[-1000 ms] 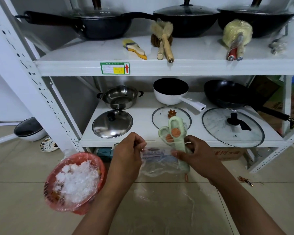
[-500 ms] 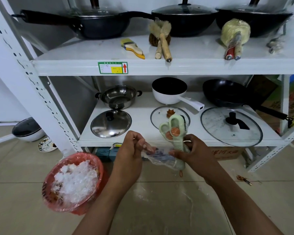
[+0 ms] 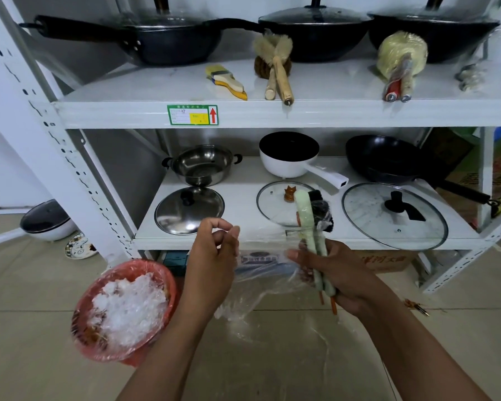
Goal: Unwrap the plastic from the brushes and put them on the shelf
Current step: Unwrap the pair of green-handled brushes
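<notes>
- Plastic wrap (image 3: 261, 299): clear film, stretched between the two sets of fingers and hanging slack below them.
- Left hand (image 3: 211, 264): fingers curled, tips pinching the film's left edge.
- Right hand (image 3: 344, 273): fingers clamped round the handles of the green brushes (image 3: 305, 218); black bristles stand above the fingertips, partly under film.
- Red basin (image 3: 128, 308): below and left of the left fingers; holds crumpled plastic.
- Lower shelf (image 3: 240, 195): just beyond the fingers; carries pots and lids.
- Upper shelf (image 3: 330, 114): well above the fingers; wooden brushes (image 3: 281, 76) lie in front of the woks.
</notes>
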Demonstrator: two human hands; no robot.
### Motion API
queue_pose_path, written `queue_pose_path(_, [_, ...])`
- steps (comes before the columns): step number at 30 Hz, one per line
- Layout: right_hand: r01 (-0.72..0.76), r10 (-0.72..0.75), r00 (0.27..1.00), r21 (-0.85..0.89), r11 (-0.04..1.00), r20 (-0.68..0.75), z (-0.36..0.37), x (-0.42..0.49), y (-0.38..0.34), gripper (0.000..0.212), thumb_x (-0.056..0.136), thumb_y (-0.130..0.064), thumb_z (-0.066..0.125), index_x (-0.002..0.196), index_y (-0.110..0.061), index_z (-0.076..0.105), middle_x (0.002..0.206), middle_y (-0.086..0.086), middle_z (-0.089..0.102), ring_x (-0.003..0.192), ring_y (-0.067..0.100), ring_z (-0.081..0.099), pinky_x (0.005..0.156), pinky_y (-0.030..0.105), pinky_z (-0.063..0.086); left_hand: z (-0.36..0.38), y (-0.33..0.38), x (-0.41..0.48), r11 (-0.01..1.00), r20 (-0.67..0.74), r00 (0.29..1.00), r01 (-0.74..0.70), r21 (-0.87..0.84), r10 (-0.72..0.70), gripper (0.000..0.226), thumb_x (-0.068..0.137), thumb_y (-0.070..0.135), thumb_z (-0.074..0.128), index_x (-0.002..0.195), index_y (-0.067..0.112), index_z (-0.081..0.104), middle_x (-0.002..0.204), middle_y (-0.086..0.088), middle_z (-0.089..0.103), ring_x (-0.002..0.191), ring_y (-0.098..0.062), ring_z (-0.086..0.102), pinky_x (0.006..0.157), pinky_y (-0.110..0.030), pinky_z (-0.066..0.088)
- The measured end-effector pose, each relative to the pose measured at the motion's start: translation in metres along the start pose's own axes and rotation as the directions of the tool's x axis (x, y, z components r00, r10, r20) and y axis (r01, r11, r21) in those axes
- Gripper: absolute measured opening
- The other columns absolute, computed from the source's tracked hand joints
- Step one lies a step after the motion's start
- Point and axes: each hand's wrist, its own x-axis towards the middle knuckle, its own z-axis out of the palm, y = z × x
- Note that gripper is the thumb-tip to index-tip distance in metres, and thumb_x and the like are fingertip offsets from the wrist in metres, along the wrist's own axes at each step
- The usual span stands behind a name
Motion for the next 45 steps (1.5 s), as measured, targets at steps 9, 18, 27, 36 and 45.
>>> queue_pose_path(9, [-0.055,0.049,0.998,0.186,0.981,0.034,0.001,-0.008,-0.013,0.027,0.069,-0.019,0.082,0.088,-0.008,0.068,0.067,0.004,0.061,0.052,0.011,0.055,0.051,0.023,0.054,0.0,0.003,-0.002,0.974,0.161,0.987,-0.051,0.219,0.015,0.023,0.085,0.036,0.08,0.068,0.022,0.075,0.056,0.006,0.065,0.051,-0.001,0.049,0.054,-0.019,0.038])
queue_pose_path(18, [-0.061,0.049,0.998,0.427,0.902,0.04,-0.003,-0.006,-0.017,0.033,0.076,-0.025,0.079,0.104,-0.008,0.076,0.077,-0.001,0.064,0.055,0.007,0.057,0.053,0.019,0.056,-0.006,0.004,-0.004,0.991,0.165,0.981,0.089,0.097,-0.104,0.06,0.098,0.044,0.061,0.069,-0.005,0.043,0.06,-0.012,0.037,0.051,-0.015,0.034,0.049,-0.018,0.033])
queue_pose_path(27, [0.12,-0.107,0.992,0.247,0.962,-0.064,0.0,-0.008,-0.016,0.017,0.095,-0.013,0.065,0.109,-0.004,0.069,0.08,0.007,0.069,0.06,0.014,0.053,0.051,0.024,0.051,-0.007,-0.004,0.002,0.949,0.163,0.971,0.211,-0.235,-0.176,0.029,0.108,0.012,0.047,0.093,0.017,0.072,0.09,-0.012,0.077,0.088,-0.031,0.074,0.074,-0.035,0.058])
queue_pose_path(36, [0.254,-0.23,0.96,0.151,0.955,-0.161,0.005,-0.004,-0.01,0.019,0.097,-0.013,0.066,0.113,-0.002,0.067,0.081,0.015,0.07,0.056,0.015,0.055,0.055,0.027,0.052,0.005,0.003,-0.001,0.876,0.088,0.954,0.297,-0.379,-0.285,0.021,0.109,0.009,0.042,0.098,0.01,0.06,0.055,0.006,0.036,0.042,-0.007,0.026,0.039,-0.017,0.024])
queue_pose_path(45, [0.425,-0.393,0.881,0.072,0.902,-0.265,-0.015,-0.001,-0.016,0.015,0.098,-0.011,0.067,0.111,-0.004,0.064,0.079,0.006,0.061,0.07,0.018,0.059,0.064,0.033,0.056,-0.005,0.003,0.003,0.989,0.082,0.987,0.14,-0.044,-0.136,0.027,0.109,0.015,0.04,0.099,0.016,0.064,0.051,0.008,0.033,0.044,-0.008,0.026,0.042,-0.022,0.023])
